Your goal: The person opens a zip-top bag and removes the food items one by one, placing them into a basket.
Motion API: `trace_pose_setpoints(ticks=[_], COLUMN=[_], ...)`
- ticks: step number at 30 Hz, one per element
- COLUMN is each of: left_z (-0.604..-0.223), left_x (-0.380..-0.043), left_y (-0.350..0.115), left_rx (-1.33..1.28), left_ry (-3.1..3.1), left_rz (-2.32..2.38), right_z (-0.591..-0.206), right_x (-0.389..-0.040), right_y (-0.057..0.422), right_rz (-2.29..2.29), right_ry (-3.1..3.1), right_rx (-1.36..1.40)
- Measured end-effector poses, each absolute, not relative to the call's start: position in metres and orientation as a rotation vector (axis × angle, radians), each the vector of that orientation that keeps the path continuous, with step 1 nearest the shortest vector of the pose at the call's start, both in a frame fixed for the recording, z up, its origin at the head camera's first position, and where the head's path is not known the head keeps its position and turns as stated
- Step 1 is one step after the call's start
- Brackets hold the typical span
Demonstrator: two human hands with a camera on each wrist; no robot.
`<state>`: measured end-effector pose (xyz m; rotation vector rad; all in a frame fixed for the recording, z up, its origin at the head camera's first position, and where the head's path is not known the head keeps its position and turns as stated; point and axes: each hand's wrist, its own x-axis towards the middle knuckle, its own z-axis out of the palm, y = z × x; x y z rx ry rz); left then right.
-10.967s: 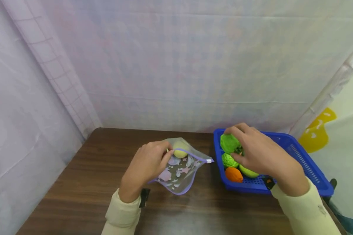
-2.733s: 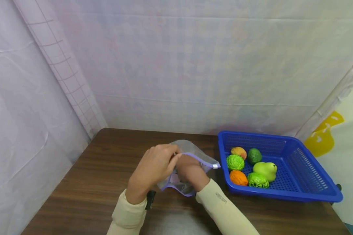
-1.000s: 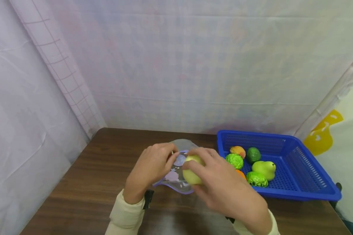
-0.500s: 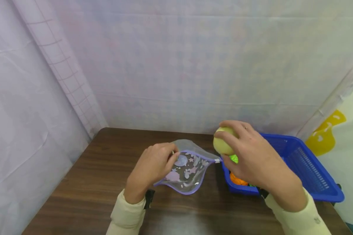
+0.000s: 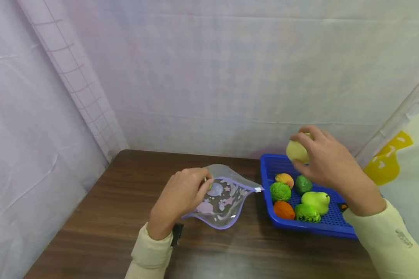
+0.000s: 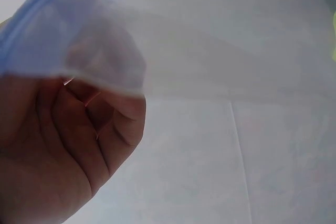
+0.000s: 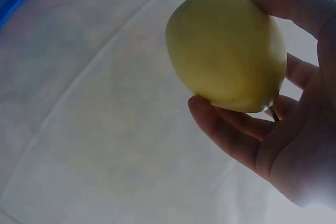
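Observation:
My right hand (image 5: 329, 161) holds a pale yellow pear (image 5: 298, 151) above the back of the blue basket (image 5: 273, 219). In the right wrist view, thumb and fingers curl round the pear (image 7: 226, 48), and its dark stem points toward the palm. My left hand (image 5: 183, 195) pinches the rim of a clear zip bag (image 5: 227, 201) with purple edging and printed stars. The bag's mouth is spread and no fruit shows inside. In the left wrist view, the bag's blurred film partly covers the curled fingers (image 6: 115, 124).
Inside the basket lie a green pear (image 5: 315, 201), an orange fruit (image 5: 284, 210), a yellow-orange fruit (image 5: 284, 179), a dark green fruit (image 5: 303, 185) and two bumpy green pieces. The brown table (image 5: 101, 217) ends at a pale curtain (image 5: 209, 77).
The right hand, inside the bag a few seconds ago, has drawn the yellow pear out and carried it right, over the basket. The left hand keeps its grip on the bag.

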<state>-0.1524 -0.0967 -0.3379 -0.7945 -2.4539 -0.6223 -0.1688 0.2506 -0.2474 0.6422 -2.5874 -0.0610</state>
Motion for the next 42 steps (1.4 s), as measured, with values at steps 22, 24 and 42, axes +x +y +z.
trace_pose_setpoints(ticks=[22,24,42], left_z=[-0.336,-0.336,-0.338], left_x=[-0.152,-0.152,-0.152], left_y=[-0.095,-0.095,-0.095], left_rx=[-0.777,-0.777,-0.766], left_ry=[-2.474,-2.475,-2.471], left_rz=[-0.658,-0.658,-0.653], right_z=[-0.296,-0.302,-0.347], right_x=[-0.237,-0.238,-0.254], right_y=[0.352,0.358,0.389], right_rz=[-0.059,-0.073,0.031], right_ry=[-3.049,-3.073,-3.226], right_rx=[0.269,0.245,0.216])
